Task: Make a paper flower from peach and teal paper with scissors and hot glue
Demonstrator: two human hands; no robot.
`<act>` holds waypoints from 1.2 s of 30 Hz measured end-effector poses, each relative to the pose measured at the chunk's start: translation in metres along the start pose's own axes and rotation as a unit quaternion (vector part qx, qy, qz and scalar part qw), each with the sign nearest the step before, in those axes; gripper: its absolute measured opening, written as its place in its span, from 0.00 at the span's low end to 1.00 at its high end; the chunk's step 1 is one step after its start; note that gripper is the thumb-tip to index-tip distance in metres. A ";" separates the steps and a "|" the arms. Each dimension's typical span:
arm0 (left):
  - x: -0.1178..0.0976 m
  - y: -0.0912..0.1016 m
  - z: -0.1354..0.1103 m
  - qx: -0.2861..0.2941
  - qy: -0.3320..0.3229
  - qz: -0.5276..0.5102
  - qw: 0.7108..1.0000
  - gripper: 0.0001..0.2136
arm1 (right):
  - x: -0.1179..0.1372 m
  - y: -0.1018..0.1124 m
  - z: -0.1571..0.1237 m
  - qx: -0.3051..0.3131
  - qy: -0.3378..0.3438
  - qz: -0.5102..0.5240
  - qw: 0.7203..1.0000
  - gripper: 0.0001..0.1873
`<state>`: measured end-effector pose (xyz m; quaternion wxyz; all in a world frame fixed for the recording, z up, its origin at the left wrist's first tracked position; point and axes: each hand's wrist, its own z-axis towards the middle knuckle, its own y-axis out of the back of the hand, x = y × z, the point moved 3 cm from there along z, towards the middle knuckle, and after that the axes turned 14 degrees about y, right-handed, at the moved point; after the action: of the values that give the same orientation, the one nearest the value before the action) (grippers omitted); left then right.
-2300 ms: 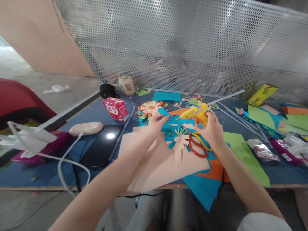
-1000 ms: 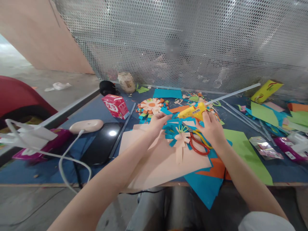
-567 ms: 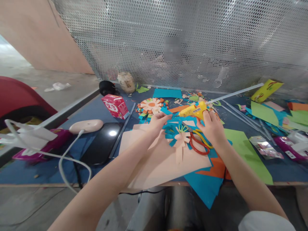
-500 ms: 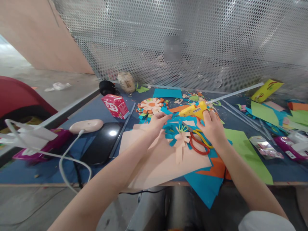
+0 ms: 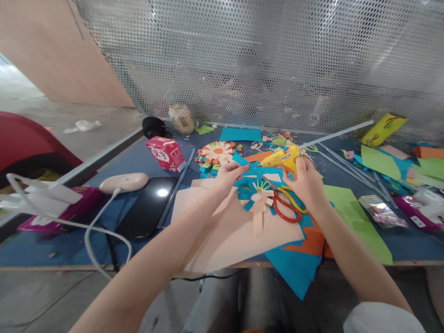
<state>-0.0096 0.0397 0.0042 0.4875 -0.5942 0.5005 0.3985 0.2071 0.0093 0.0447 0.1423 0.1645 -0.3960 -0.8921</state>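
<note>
Hides the handle of the yellow plastic hot-glue gun (image 5: 279,158) inside the right hand (image 5: 305,185), curled tight around it; shows only barrel and nozzle, aimed left just above the teal fringed paper cutout (image 5: 245,194). Pinches a teal paper strip (image 5: 239,160) at the cutout's far edge with the left hand (image 5: 227,175), fingertips pressed together, forearm low over the peach paper sheet (image 5: 225,231). Partly covers the red-and-yellow-handled scissors (image 5: 287,210) beneath the right wrist, on the blue bench (image 5: 138,157).

Perforated metal screen (image 5: 312,60) backs the blue worktop (image 5: 135,157). Plywood wall (image 5: 52,46) upper left; grey concrete floor (image 5: 114,120) below it. Red curved shape (image 5: 24,143) far left. Light even, diffuse.
</note>
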 end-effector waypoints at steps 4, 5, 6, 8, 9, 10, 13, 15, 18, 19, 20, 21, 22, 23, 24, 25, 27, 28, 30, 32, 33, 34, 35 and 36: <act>0.000 -0.001 -0.001 0.011 0.005 0.015 1.000 0.19 | -0.016 -0.009 0.000 0.039 -0.117 0.042 0.992 0.21; 0.000 -0.002 -0.002 0.010 0.010 0.018 1.000 0.19 | -0.021 -0.011 -0.001 0.055 -0.152 0.057 0.985 0.21; 0.000 -0.002 -0.002 0.009 0.015 0.019 1.000 0.19 | -0.026 -0.013 -0.002 0.073 -0.186 0.073 0.977 0.21; -0.001 -0.003 -0.004 0.009 0.024 0.020 0.999 0.19 | -0.035 -0.017 -0.003 0.111 -0.241 0.097 0.959 0.21; -0.002 -0.004 -0.005 0.009 0.024 0.023 0.999 0.19 | -0.039 -0.018 -0.005 0.128 -0.260 0.104 0.951 0.22; -0.003 -0.004 -0.006 0.008 0.022 0.029 0.999 0.19 | -0.042 -0.020 -0.006 0.144 -0.273 0.109 0.945 0.21; -0.004 -0.006 -0.007 0.009 0.001 0.063 0.998 0.18 | -0.047 -0.027 -0.010 0.182 -0.273 0.121 0.937 0.18; -0.006 -0.007 -0.007 0.018 -0.023 0.087 0.996 0.17 | -0.048 -0.031 -0.012 0.199 -0.260 0.120 0.937 0.16; -0.008 -0.009 -0.008 0.021 -0.066 0.122 0.990 0.15 | -0.046 -0.034 -0.016 0.210 -0.282 0.074 0.933 0.21; -0.009 -0.009 -0.009 0.019 -0.080 0.133 0.988 0.14 | -0.045 -0.033 -0.017 0.211 -0.294 0.058 0.930 0.25; -0.010 -0.009 -0.009 0.016 -0.094 0.143 0.985 0.14 | -0.044 -0.032 -0.018 0.212 -0.304 0.044 0.927 0.28; -0.011 -0.010 -0.010 0.011 -0.108 0.153 0.982 0.13 | -0.042 -0.030 -0.018 0.216 -0.310 0.031 0.925 0.30; -0.012 -0.010 -0.011 0.004 -0.123 0.163 0.979 0.12 | -0.040 -0.027 -0.017 0.221 -0.309 0.017 0.925 0.31; -0.013 -0.010 -0.012 -0.006 -0.138 0.174 0.975 0.12 | -0.038 -0.024 -0.016 0.225 -0.298 0.000 0.928 0.31; -0.014 -0.011 -0.013 -0.016 -0.153 0.185 0.971 0.11 | -0.035 -0.021 -0.013 0.223 -0.277 -0.018 0.934 0.30; -0.016 -0.011 -0.014 -0.024 -0.167 0.198 0.966 0.11 | -0.032 -0.018 -0.010 0.212 -0.246 -0.031 0.945 0.28; -0.018 -0.012 -0.016 -0.033 -0.198 0.226 0.953 0.10 | -0.024 -0.011 -0.001 0.158 -0.160 -0.006 0.974 0.21; -0.018 -0.013 -0.017 -0.033 -0.219 0.245 0.944 0.10 | -0.017 -0.009 0.003 0.123 -0.107 0.043 0.986 0.18; -0.019 -0.015 -0.021 -0.019 -0.275 0.295 0.915 0.10 | -0.003 -0.005 0.009 0.056 -0.006 0.180 0.982 0.14; -0.017 -0.020 -0.027 0.013 -0.342 0.356 0.870 0.08 | 0.011 -0.003 0.010 0.005 0.071 0.288 0.955 0.13; -0.016 -0.023 -0.029 0.030 -0.371 0.385 0.845 0.08 | 0.017 -0.002 0.009 -0.017 0.101 0.310 0.945 0.12; -0.014 -0.026 -0.032 0.044 -0.394 0.407 0.823 0.08 | 0.022 -0.001 0.007 -0.038 0.125 0.314 0.940 0.10; -0.013 -0.029 -0.034 0.051 -0.410 0.424 0.806 0.09 | 0.025 -0.001 0.006 -0.056 0.147 0.306 0.939 0.08; -0.012 -0.031 -0.036 0.054 -0.418 0.434 0.796 0.09 | 0.028 0.000 0.004 -0.071 0.166 0.295 0.938 0.06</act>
<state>0.0181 0.0076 0.0287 0.4560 -0.0627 0.4739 0.7507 0.1802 0.0016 0.0423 0.4742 0.1756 -0.3332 -0.7958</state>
